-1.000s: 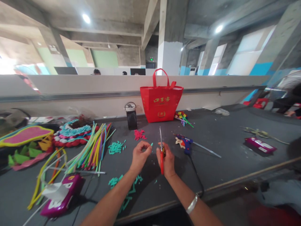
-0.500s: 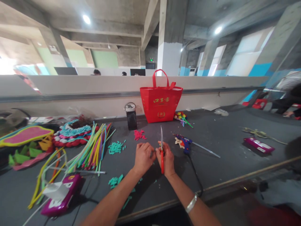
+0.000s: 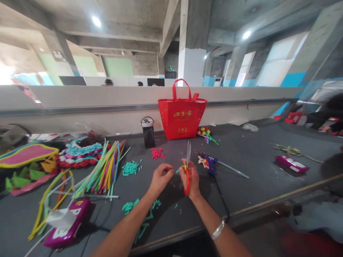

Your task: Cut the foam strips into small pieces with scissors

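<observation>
In the head view my right hand [image 3: 193,182] is wrapped round scissors [image 3: 187,178] with orange-red handles, their blades pointing up and away from me. A little yellow shows at the pivot beside my fingers. My left hand [image 3: 160,178] is just to the left, apart from the right one, its fingers curled in a pinch; whether anything small is in them I cannot make out. A tiny teal bit shows between the hands, close to the right fingertips. Cut teal pieces [image 3: 131,167] lie in a pile beyond my left hand, with pink pieces [image 3: 158,153] further back.
Fuzzy craft stems [image 3: 107,171] fan out at left, near a purple box [image 3: 69,225]. A blue glue gun [image 3: 210,163] lies right of the scissors, its cord running to the front edge. Behind stand a black cup [image 3: 148,135] and a red bag [image 3: 182,119].
My hands have drawn apart; the left one has come away from the scissors side. The scissors have tilted, their blades now leaning right and looking slightly parted. The view has shifted slightly.
</observation>
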{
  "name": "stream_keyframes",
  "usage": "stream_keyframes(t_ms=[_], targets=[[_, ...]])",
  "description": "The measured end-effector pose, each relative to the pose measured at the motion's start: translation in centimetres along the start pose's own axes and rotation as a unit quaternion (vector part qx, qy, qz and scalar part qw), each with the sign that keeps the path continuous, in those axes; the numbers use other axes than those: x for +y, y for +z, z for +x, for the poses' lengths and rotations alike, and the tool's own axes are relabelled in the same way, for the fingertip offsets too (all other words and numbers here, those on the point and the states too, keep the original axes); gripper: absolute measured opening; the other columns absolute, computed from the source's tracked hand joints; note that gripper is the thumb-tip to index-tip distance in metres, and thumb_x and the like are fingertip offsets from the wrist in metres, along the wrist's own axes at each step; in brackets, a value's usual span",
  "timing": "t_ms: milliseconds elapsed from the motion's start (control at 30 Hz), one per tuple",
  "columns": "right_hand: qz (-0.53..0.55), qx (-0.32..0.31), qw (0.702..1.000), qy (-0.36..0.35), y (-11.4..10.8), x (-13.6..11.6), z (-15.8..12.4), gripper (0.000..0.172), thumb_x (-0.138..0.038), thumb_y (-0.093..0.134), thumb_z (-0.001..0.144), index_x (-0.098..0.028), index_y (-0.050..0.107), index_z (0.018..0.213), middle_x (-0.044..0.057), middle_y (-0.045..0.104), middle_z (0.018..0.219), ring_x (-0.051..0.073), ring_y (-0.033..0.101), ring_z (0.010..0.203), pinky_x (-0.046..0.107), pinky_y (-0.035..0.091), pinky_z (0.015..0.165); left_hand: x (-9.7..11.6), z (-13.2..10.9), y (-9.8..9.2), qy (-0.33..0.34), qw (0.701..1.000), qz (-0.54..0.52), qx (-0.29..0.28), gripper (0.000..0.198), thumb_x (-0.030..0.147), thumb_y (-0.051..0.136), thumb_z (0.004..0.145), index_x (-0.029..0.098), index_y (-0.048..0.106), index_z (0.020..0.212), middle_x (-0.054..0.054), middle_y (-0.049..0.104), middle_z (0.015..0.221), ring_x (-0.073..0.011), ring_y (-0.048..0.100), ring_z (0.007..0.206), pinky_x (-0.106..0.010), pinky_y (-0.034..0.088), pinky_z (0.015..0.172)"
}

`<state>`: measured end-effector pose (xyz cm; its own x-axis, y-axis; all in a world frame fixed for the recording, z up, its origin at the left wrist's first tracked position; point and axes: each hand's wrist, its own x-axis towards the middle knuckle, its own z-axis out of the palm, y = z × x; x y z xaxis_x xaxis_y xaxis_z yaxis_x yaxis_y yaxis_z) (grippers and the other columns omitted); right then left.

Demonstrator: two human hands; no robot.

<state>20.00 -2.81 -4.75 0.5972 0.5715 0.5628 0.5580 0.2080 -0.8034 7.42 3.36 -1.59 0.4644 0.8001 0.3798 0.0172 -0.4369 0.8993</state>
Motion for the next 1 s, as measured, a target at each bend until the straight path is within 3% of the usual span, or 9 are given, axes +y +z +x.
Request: stream_keyframes(t_ms=[100, 167, 367, 533, 733, 867, 1000], targets=[[0.026, -0.033, 0.999, 0.010, -0.1, 0.0, 0.0, 0.033, -0.024, 0.049, 0.081, -0.018, 0.054, 0.113, -0.001, 0.063, 0.076, 0.012, 0.059, 0.062, 0.025, 0.050, 0.065, -0.4, 0.1, -0.4, -0.110, 0.987, -0.112, -0.035, 0.012, 0.029, 0.066, 0.070, 0.018, 0.070, 0.073, -0.002, 0.065, 0.071, -0.0153, 0.054, 0.067, -0.026, 0.039, 0.067], [0.027, -0.061, 0.998, 0.002, -0.1, -0.1, 0.0, 0.032, -0.024, 0.050, 0.081, -0.019, 0.055, 0.111, -0.002, 0.063, 0.075, 0.011, 0.058, 0.060, 0.024, 0.050, 0.063, -0.4, 0.1, -0.5, -0.141, 0.977, -0.147, -0.061, 0.013, 0.029, 0.066, 0.070, 0.017, 0.070, 0.072, -0.002, 0.064, 0.068, -0.0139, 0.053, 0.064, -0.024, 0.039, 0.065], [-0.002, -0.085, 0.996, -0.035, -0.2, -0.6, -0.2, 0.028, -0.024, 0.050, 0.081, -0.020, 0.058, 0.108, -0.001, 0.064, 0.077, 0.012, 0.058, 0.059, 0.024, 0.049, 0.063, 0.1, 0.0, -0.3, -0.172, 0.965, -0.172, -0.101, 0.005, 0.020, 0.067, 0.062, 0.016, 0.066, 0.061, 0.001, 0.060, 0.060, -0.0116, 0.049, 0.058, -0.023, 0.036, 0.060], [-0.007, -0.064, 0.998, -0.022, -0.2, -0.6, -0.1, 0.025, -0.026, 0.049, 0.083, -0.019, 0.057, 0.106, 0.001, 0.065, 0.084, 0.012, 0.060, 0.063, 0.025, 0.050, 0.067, -0.1, 0.2, -0.6, -0.173, 0.959, -0.192, -0.117, 0.005, 0.017, 0.063, 0.063, 0.015, 0.065, 0.058, 0.000, 0.057, 0.058, -0.0108, 0.046, 0.056, -0.022, 0.035, 0.058], [-0.060, 0.010, 0.997, -0.056, 0.3, 1.1, -0.5, 0.032, -0.022, 0.047, 0.082, -0.018, 0.054, 0.113, 0.006, 0.065, 0.100, 0.016, 0.063, 0.083, 0.031, 0.051, 0.078, 0.0, 0.3, -0.9, -0.176, 0.940, -0.287, -0.052, 0.006, 0.021, 0.068, 0.066, 0.015, 0.067, 0.067, 0.000, 0.056, 0.063, -0.0095, 0.047, 0.058, -0.021, 0.037, 0.060], [-0.088, -0.034, 0.989, -0.116, 0.7, 1.2, -1.1, 0.041, -0.015, 0.048, 0.076, -0.019, 0.052, 0.117, 0.008, 0.062, 0.107, 0.019, 0.059, 0.098, 0.035, 0.049, 0.086, 0.7, 0.4, -1.1, -0.151, 0.931, -0.333, 0.013, 0.010, 0.025, 0.070, 0.068, 0.016, 0.065, 0.069, 0.001, 0.055, 0.064, -0.0096, 0.049, 0.062, -0.021, 0.039, 0.064], [-0.118, -0.083, 0.983, -0.115, 0.7, 0.1, -1.4, 0.046, -0.009, 0.050, 0.071, -0.020, 0.053, 0.116, 0.007, 0.062, 0.102, 0.020, 0.058, 0.091, 0.035, 0.049, 0.083, 1.1, 0.5, -1.1, -0.125, 0.926, -0.354, 0.047, 0.012, 0.027, 0.070, 0.069, 0.017, 0.064, 0.072, 0.002, 0.055, 0.065, -0.0097, 0.050, 0.064, -0.022, 0.041, 0.068]])
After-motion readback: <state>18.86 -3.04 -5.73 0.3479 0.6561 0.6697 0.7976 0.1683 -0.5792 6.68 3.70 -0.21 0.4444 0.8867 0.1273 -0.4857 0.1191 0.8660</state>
